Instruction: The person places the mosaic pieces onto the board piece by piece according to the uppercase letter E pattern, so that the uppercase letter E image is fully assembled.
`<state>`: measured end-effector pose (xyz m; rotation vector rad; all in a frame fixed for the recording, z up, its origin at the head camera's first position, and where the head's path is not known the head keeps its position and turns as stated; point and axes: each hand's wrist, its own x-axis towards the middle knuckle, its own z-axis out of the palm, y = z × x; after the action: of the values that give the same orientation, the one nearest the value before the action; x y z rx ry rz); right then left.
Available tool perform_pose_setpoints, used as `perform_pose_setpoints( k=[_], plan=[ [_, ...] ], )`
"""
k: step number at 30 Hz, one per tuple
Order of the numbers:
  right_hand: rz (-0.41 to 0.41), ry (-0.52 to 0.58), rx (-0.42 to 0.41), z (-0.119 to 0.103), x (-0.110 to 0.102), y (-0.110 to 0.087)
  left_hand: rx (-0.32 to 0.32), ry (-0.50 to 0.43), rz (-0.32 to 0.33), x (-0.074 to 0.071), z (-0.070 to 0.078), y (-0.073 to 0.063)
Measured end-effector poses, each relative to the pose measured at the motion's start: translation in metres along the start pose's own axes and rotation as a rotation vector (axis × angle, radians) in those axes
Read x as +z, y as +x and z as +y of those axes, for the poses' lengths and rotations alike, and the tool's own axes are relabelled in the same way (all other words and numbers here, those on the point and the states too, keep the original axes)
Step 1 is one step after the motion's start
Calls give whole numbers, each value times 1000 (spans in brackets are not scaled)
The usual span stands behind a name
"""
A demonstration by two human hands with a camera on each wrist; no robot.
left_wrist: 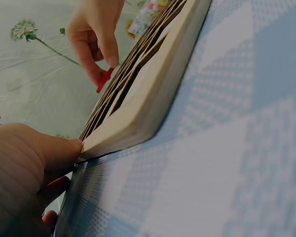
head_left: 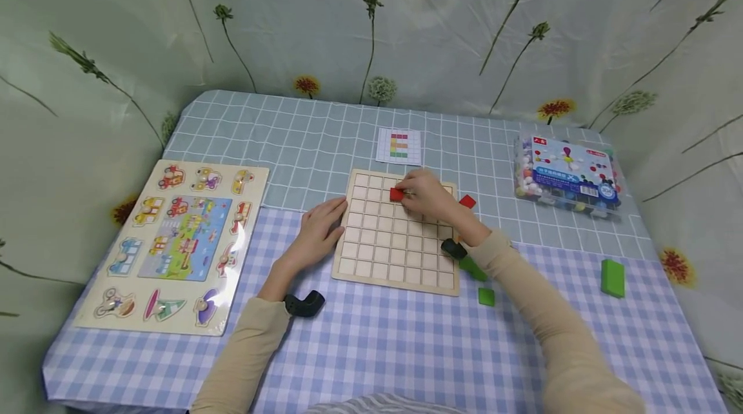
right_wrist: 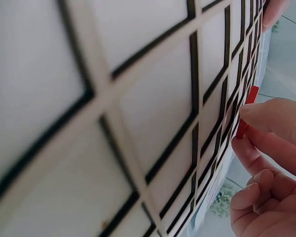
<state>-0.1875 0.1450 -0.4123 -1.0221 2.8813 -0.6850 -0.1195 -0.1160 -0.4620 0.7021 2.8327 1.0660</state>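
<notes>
A wooden grid board [head_left: 391,240] lies flat on the table. My right hand [head_left: 426,195] is over its upper part and pinches a red square tile [head_left: 396,194] between thumb and fingertips. In the right wrist view the tile [right_wrist: 247,112] stands tilted, close over the grid. My left hand [head_left: 318,230] rests against the board's left side, thumb and fingers touching the edge. Its thumb shows at the board's edge in the left wrist view. Another red tile [head_left: 467,201] lies just off the board's right edge, beside my right forearm.
A card with a coloured grid pattern [head_left: 383,151] lies behind the board. Green tiles [head_left: 486,296] sit right of it, partly under my sleeve. A green block [head_left: 612,277] stands farther right. A wooden vehicle puzzle [head_left: 240,259] occupies the left, a clear plastic box [head_left: 571,175] the back right.
</notes>
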Motion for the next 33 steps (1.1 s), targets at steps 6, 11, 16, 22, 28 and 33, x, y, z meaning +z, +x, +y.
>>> perform_pose_setpoints(
  k=[6,11,16,22,28,33],
  plan=[
    [-47,2,1,-3,1,4,12,-5,11,0,1,1],
    [-48,-1,-28,-3,1,7,18,0,17,0,1,3],
    [-57,7,-28,-5,4,10,30,-18,26,0,0,2],
    [-62,11,37,-4,-1,-1,62,5,49,2,-2,2],
    [12,6,134,9,-21,-27,82,3,83,3,-3,6],
    [70,19,232,26,-34,-52,70,-3,97,2,-1,8]
  ],
)
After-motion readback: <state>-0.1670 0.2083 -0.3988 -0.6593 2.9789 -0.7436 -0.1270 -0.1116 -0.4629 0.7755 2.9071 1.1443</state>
